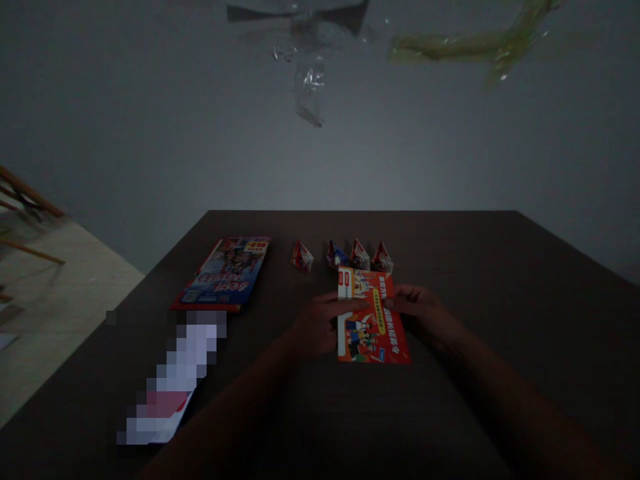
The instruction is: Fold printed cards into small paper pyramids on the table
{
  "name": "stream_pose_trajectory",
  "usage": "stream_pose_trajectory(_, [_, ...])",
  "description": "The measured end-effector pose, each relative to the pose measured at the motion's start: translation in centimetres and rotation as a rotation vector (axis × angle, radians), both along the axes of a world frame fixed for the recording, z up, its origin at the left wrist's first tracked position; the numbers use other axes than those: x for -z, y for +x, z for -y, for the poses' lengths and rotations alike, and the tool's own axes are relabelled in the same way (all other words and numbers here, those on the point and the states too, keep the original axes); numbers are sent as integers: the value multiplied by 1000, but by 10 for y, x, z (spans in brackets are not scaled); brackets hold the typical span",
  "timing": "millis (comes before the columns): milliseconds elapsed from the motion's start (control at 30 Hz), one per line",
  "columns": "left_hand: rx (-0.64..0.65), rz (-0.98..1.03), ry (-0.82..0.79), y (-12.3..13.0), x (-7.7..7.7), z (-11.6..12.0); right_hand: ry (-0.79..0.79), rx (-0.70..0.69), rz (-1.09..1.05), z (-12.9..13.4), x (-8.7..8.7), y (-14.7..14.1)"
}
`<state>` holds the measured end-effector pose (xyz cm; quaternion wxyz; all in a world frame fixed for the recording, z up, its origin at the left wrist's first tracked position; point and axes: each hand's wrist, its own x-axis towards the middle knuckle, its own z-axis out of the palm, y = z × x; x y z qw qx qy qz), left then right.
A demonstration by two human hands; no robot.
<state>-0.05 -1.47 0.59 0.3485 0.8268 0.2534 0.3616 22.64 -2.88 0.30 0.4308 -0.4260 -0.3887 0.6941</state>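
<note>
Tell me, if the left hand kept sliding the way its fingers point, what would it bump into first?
The left hand points right across the orange leaflet, so it would probably meet the right hand first, on the leaflet's other edge.

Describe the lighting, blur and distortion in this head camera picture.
Head view: dim, underexposed; both hands dark on the orange printed leaflet; glare glints on crumpled clear plastic overhead; edges smeared, table lines splayed; a pixelated patch hides something at lower left.

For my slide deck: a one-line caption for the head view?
Both hands, left and right, hold an orange leaflet on a dark table.
</note>
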Motion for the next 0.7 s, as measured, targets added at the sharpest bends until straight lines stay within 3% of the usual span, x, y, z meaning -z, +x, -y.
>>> stream_pose_trajectory(100, [-53,55,-94,2,-2,3,53,82,-13,-1,-1,1])
stream_pose_trajectory(200, [-137,163,-220,2,-3,5,219,191,46,2,-2,3])
stream_pose_trajectory(267, [-158,208,-261,1,-2,5,351,167,129,6,-3,4])
stream_pose_trajectory(433, [-128,180,-194,-1,0,4,567,27,332,14,-6,-1])
stream_pose_trajectory(700, [-43,132,-261,5,-8,8,549,24,301,13,-9,-6])
